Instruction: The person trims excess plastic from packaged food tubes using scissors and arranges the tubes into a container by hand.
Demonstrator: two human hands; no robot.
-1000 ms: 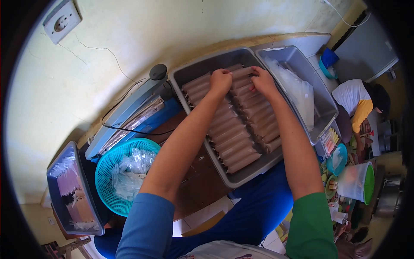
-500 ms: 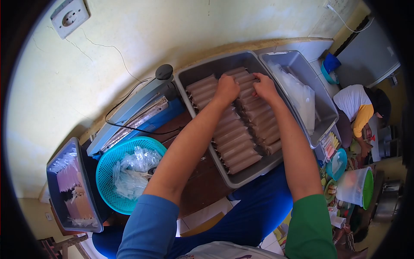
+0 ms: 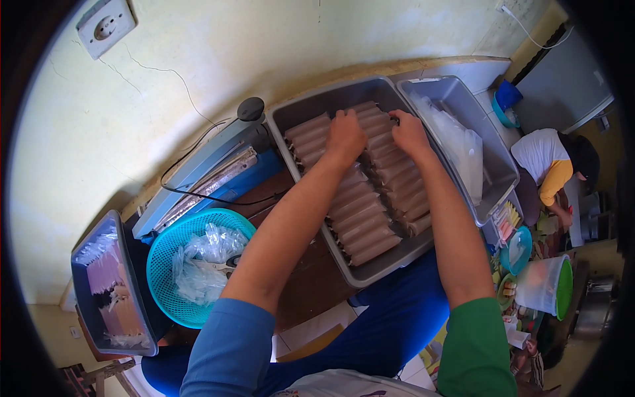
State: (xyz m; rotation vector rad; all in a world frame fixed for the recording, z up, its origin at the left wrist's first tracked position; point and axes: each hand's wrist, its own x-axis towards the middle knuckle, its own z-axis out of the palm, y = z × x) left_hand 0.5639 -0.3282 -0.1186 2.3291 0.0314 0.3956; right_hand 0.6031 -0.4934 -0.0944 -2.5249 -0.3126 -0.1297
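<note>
Two long rows of brown filled plastic tubes (image 3: 360, 221) lie side by side in a grey tub (image 3: 350, 276). Over the upper end of the rows, my left hand (image 3: 345, 135) is bent with its fingertips down on the tubes. My right hand (image 3: 409, 132) is at the upper right of the right row, its fingers curled near a tube's end by the tub's side. What either hand grips, if anything, is hidden by the fingers.
A turquoise basket (image 3: 162, 268) holds clear plastic and scissors. Behind it stands a blue sealing device (image 3: 198, 165). Another tub (image 3: 149, 298) with pink and tan packs is at left. A grey tub (image 3: 496, 198) with plastic sheets and a crouching person (image 3: 542, 159) are at right.
The view has shifted slightly, so the tub appears lower and further right. My hands have stayed over the upper tubes, with small finger movements. The other person's arm has moved.
</note>
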